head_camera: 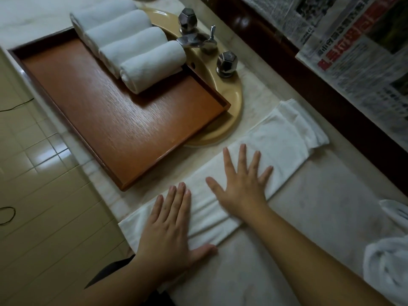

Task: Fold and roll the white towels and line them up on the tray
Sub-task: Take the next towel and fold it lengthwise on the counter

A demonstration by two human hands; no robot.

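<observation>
Left hand (170, 219) and right hand (240, 184) press flat on towel (287, 131).

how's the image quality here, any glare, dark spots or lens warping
Head view: dim overall, darkest at the corners. Glare patches sit on the glossy beige floor tiles and the chrome faucet knobs. Wide-angle warping bends the edges of the brown wooden tray. The open left hand and right hand, flat on the folded white towel, look sharp; the newspaper print is soft.
</observation>
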